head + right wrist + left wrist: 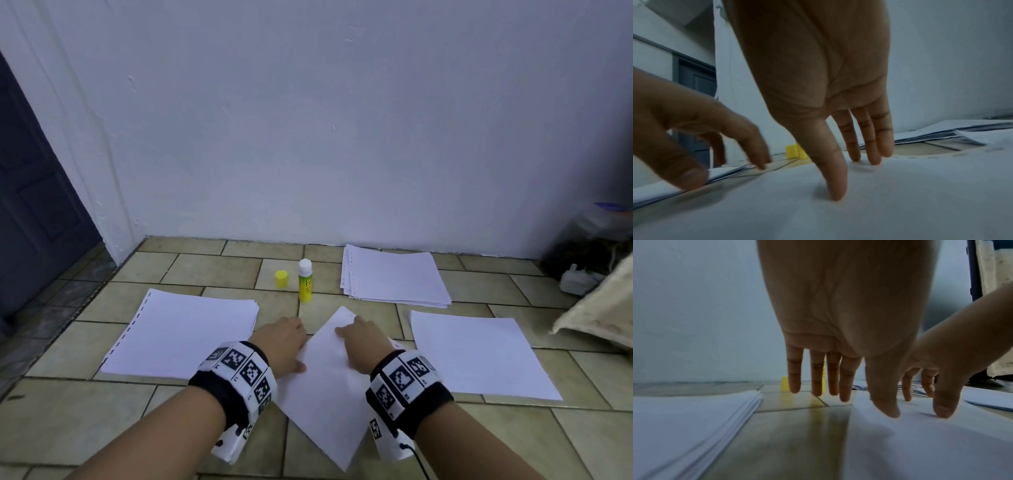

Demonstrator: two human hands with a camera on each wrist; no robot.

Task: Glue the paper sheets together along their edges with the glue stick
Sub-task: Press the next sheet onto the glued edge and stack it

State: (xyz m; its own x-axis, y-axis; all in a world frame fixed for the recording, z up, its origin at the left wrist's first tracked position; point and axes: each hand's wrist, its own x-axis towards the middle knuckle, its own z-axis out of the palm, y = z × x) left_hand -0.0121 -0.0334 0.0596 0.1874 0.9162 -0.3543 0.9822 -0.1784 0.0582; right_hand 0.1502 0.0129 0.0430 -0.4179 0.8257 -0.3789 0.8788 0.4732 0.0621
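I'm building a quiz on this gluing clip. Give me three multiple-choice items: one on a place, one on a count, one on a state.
1. Where does the yellow cap stand?
A. left of the glue stick
B. on a paper stack
C. in a hand

2. How many paper stacks lie around the middle sheet?
A. one
B. three
C. five

3. What state is the glue stick in?
A. capped, lying down
B. held
C. uncapped, upright

Answers: 1 A, the cap sits on the tile beside the stick; 2 B, left, back right, right; 3 C, its white tip shows while left hand and right hand press the sheet.

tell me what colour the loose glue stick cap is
Yellow; the cap shows best in the head view.
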